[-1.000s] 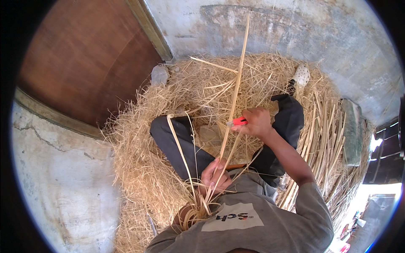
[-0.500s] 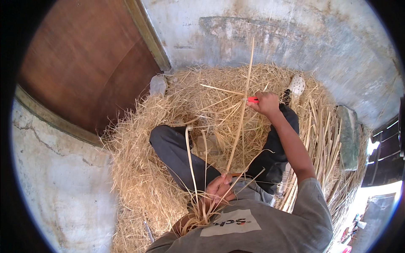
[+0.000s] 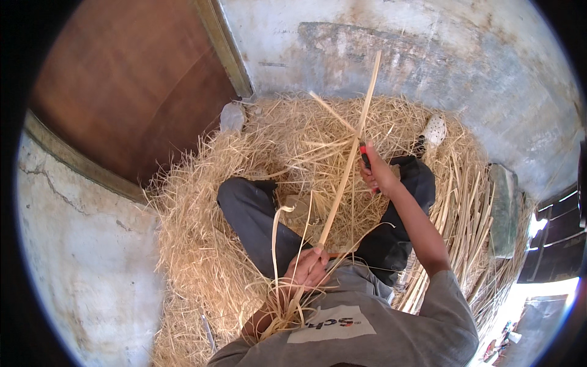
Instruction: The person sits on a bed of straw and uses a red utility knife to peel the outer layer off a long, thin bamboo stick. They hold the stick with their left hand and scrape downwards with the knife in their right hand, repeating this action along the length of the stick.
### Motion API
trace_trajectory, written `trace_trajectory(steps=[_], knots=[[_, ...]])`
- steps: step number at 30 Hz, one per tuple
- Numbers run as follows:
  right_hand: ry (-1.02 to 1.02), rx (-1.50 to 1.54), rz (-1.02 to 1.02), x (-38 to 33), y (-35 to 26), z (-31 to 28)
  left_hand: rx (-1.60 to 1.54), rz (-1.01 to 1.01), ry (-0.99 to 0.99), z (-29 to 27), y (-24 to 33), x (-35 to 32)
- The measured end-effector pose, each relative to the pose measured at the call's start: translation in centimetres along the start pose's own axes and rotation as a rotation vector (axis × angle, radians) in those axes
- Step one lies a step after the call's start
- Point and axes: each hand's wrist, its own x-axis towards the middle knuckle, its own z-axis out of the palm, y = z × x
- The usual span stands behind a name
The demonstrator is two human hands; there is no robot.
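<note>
The long pale strip (image 3: 341,188) rises from the lap, its long axis running from between 6 and 7 o'clock up to between 12 and 1 o'clock, its far tip in front of the wall (image 3: 440,67). The left hand (image 3: 307,269) is closed around its lower part; the right hand (image 3: 380,174) sits just off its 3 o'clock side, well up its length, at 1 o'clock from the left hand. The right hand grips a red-and-black knife (image 3: 365,155) whose head points to 11 o'clock and meets the strip's edge; whether the blade bites in, I cannot tell. By that meeting place, a sliver (image 3: 334,112) angles off toward between 10 and 11 o'clock. At 11 o'clock from the left hand stands 1 curled strip (image 3: 274,241). Farther out, loose straw (image 3: 208,244) surrounds the legs, and canes (image 3: 468,208) lie toward 4 o'clock from the right hand.
</note>
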Motion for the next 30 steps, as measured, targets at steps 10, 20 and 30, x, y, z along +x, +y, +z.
trace_trajectory(steps=[10, 20, 30], knots=[[0.246, -1.128, -0.845, -7.8, 1.1, 6.3, 0.18, 0.103, 0.036, 1.4, 1.9, -0.2], [0.328, -1.21, -1.058, -5.4, 0.0, 5.3, 0.131, 0.118, 0.047, 1.2, 1.3, -1.1], [0.557, -1.251, -0.803, 2.5, -0.4, -1.4, 0.029, 0.122, -0.132, -0.9, -0.7, -0.9]])
